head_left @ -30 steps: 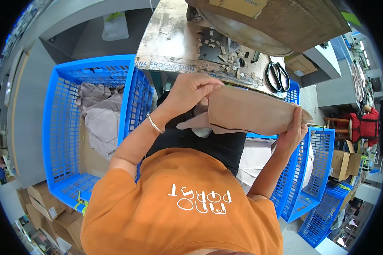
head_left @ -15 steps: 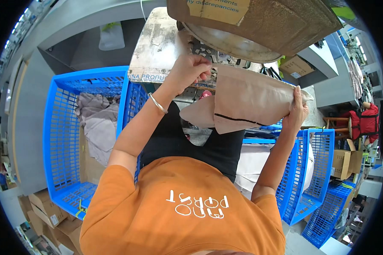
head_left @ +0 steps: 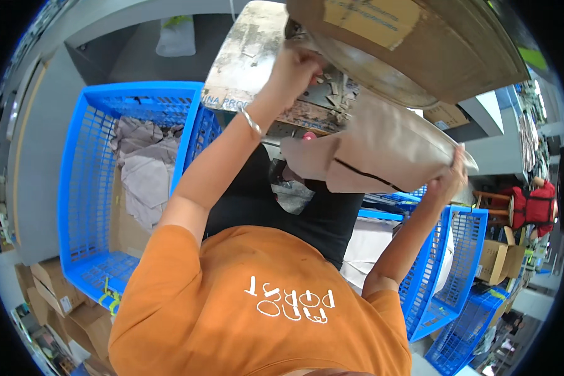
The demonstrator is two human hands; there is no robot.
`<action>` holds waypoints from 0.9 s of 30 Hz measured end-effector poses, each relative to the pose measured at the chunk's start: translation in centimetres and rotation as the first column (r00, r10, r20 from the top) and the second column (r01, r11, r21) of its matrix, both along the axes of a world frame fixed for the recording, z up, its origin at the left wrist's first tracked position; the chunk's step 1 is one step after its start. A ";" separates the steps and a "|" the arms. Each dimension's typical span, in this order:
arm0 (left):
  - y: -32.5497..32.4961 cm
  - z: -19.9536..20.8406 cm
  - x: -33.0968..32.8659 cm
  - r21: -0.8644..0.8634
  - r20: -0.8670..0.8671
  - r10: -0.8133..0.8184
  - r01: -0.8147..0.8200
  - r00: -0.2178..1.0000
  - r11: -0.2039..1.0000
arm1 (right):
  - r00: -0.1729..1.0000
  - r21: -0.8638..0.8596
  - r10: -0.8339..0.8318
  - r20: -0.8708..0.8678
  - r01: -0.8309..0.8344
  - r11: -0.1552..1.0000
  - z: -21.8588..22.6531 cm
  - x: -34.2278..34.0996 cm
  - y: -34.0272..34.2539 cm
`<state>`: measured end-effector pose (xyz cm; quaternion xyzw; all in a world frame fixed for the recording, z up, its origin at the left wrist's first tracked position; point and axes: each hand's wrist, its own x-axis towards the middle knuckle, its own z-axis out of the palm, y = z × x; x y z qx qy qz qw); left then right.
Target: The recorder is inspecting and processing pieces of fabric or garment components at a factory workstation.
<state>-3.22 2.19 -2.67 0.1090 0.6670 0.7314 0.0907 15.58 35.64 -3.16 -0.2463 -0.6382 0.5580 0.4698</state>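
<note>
— What's in the crates?

— The blue crate (head_left: pixel 88 188) on my left holds crumpled grey cloth (head_left: pixel 145 164) over a brown cardboard sheet. More blue crates (head_left: pixel 448 276) sit on my right, with pale cloth showing behind their mesh; what lies deeper I cannot tell.

— Any packages or labels?

— A big cardboard box (head_left: pixel 420 44) overhangs the desk (head_left: pixel 250 56), a pale rectangular label on its near face. Small brown boxes (head_left: pixel 53 291) are stacked low on the left, and another brown box (head_left: pixel 492 260) sits far right.

— And the bag?

— The beige bag (head_left: pixel 376 153) is up in front of me, just under the big box. Its long axis runs left to right, rising toward the right, with a dark line across its lower part.

— Your hands?

— My right hand (head_left: pixel 452 182) is closed on the bag's right end. My left hand (head_left: pixel 294 66) is raised at the desk edge, fingers curled; whether it grips anything I cannot tell.
</note>
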 end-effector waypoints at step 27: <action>-32.1 -17.7 23.9 -0.676 0.097 0.547 -0.348 0.831 0.649 | 0.501 0.462 0.381 0.777 -0.865 0.194 -11.2 3.2 -28.0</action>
